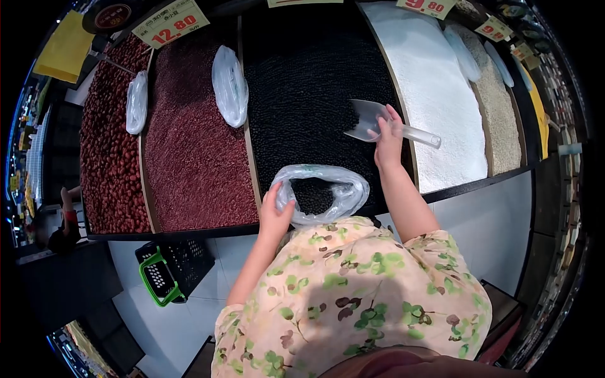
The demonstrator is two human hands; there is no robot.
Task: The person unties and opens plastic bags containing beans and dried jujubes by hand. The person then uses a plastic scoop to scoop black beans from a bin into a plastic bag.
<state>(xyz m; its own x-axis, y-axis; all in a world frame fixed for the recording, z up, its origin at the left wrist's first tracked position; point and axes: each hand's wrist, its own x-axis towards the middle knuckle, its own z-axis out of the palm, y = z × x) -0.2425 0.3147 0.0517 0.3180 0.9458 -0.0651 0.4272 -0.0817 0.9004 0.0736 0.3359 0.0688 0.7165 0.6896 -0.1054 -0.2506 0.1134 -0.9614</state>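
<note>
My left hand [276, 213] grips the left rim of an open clear plastic bag [353, 189], its fingers closed on the film. Black beans [313, 196] lie inside the bag, which is at the near edge of the black bean bin [302, 82]. Up and to the right, my right hand [389, 137] holds a clear plastic scoop [367, 120] near where its blade meets the handle. The scoop's blade points left over the black beans, and its handle reaches right over the white grain [435, 107].
Bins of small red beans [189, 164] and larger red beans [110, 138] are on the left, with rolled plastic bags [230, 86] on the dividers. Price signs [170, 24] stand along the back. A black basket with a green handle [165, 277] is on the floor.
</note>
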